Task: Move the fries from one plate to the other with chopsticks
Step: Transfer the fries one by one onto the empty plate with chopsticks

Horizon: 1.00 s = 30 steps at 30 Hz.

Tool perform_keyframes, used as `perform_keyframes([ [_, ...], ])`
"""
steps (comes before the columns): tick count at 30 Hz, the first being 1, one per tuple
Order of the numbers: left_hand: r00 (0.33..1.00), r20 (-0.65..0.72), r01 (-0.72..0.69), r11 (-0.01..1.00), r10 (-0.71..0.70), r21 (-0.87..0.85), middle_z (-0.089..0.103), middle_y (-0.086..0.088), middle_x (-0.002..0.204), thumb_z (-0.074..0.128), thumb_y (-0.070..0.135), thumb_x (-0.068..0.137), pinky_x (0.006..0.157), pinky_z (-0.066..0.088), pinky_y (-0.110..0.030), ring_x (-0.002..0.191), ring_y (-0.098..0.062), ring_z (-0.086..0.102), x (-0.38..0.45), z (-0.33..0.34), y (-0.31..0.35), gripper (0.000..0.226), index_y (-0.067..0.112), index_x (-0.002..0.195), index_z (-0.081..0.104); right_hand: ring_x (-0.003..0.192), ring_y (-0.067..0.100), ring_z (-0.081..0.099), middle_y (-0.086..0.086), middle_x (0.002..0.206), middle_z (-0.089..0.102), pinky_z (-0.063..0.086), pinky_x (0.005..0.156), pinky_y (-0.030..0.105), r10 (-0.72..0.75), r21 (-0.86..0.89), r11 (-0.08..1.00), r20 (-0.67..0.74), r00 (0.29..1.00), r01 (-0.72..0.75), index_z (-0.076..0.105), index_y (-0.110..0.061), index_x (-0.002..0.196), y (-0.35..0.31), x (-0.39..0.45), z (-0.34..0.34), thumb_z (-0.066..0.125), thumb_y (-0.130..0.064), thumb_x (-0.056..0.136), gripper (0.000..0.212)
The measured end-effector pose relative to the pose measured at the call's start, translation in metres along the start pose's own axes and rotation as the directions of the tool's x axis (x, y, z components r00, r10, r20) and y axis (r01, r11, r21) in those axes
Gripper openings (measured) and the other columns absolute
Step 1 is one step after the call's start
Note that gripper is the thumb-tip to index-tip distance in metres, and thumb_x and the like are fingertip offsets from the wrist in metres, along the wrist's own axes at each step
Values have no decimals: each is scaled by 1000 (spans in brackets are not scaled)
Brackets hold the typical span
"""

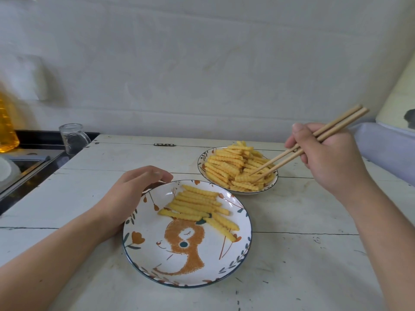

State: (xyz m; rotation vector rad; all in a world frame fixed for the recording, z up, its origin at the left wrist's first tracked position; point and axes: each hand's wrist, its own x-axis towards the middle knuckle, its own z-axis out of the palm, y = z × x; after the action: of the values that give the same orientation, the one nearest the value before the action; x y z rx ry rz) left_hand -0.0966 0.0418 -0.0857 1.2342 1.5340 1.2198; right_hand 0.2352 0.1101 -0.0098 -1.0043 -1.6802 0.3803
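A far plate [202,158] carries a heap of crinkle-cut fries [229,167]. Closer to me stands a near plate [188,261] painted with an orange animal, with several fries [197,204] laid side by side on its far half. My right hand [332,158] holds a pair of wooden chopsticks [298,151]; their tips reach down into the heap on the far plate. My left hand [130,194] rests against the near plate's left rim, fingers curled around the edge.
Both plates stand on a worn white wooden table [303,254]. A glass jar [73,138] and a yellow oil bottle [6,126] stand at the back left by a dark stove top [33,167]. A white wall rises behind.
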Motion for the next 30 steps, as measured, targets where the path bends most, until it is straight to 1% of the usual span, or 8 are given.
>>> perform_keyframes([
  [4, 1000, 1, -4, 1000, 4, 0, 81, -8, 102, 46, 26, 112, 87, 62, -50, 90, -31, 80, 0, 0, 0, 38, 24, 97, 82, 53, 33, 46, 20, 54, 48, 37, 51, 29, -49, -53, 997, 31, 998, 51, 69, -23, 68, -2, -4, 5, 54, -41, 100, 40],
  [8, 1000, 9, -7, 1000, 7, 0, 81, -8, 103, 47, 26, 111, 90, 62, -52, 92, -32, 80, 0, 0, 1, 39, 26, 95, 82, 43, 16, 47, 14, 53, 52, 41, 46, 31, -62, -41, 997, 67, 996, 65, 65, -20, 69, -5, -7, 11, 51, -43, 102, 42],
  [12, 1000, 9, -6, 1000, 6, -1, 81, -8, 102, 47, 26, 111, 89, 62, -52, 91, -32, 80, -1, 0, 1, 40, 28, 93, 82, 40, 18, 50, 11, 51, 53, 44, 43, 38, -109, -31, 993, 59, 992, 111, 62, -19, 69, -8, -11, 14, 48, -51, 101, 47],
  [16, 1000, 4, 4, 1000, -4, -11, 81, -9, 103, 47, 25, 111, 91, 62, -52, 93, -33, 80, -2, 0, 1, 37, 24, 97, 82, 32, 22, 45, 7, 47, 49, 36, 37, 24, 88, 241, 968, -65, 994, -70, 61, -16, 62, -23, -9, 7, 47, -48, 103, 53],
  [20, 1000, 3, 10, 1000, -10, -16, 81, -8, 103, 48, 26, 111, 90, 63, -50, 92, -31, 80, -1, 0, 2, 35, 22, 101, 81, 30, 22, 37, 6, 42, 44, 28, 36, 21, 223, 426, 870, 107, 969, -247, 63, -16, 53, -48, -14, 9, 47, -58, 89, 58],
  [25, 1000, 3, 8, 1000, -8, -8, 81, -7, 103, 48, 26, 111, 90, 63, -50, 92, -31, 80, -1, 0, 2, 35, 21, 102, 81, 28, 20, 38, 9, 44, 46, 27, 34, 19, 201, 311, 900, 326, 924, -306, 62, -12, 56, -59, -31, 30, 47, -59, 83, 57],
  [28, 1000, 4, 10, 1000, -10, -2, 81, -6, 103, 47, 27, 111, 91, 63, -50, 93, -30, 80, -1, 0, 2, 34, 21, 105, 80, 29, 19, 39, 8, 44, 46, 30, 34, 19, 170, 193, 950, 339, 925, -245, 59, -6, 59, -61, -36, 39, 49, -56, 88, 58],
  [30, 1000, 6, 10, 1000, -10, -4, 81, -7, 104, 47, 26, 111, 92, 62, -50, 94, -31, 80, -1, 0, 2, 34, 21, 105, 80, 30, 17, 35, 8, 44, 42, 29, 34, 19, 154, 172, 961, 309, 939, -214, 58, -7, 60, -59, -35, 39, 53, -46, 96, 53],
])
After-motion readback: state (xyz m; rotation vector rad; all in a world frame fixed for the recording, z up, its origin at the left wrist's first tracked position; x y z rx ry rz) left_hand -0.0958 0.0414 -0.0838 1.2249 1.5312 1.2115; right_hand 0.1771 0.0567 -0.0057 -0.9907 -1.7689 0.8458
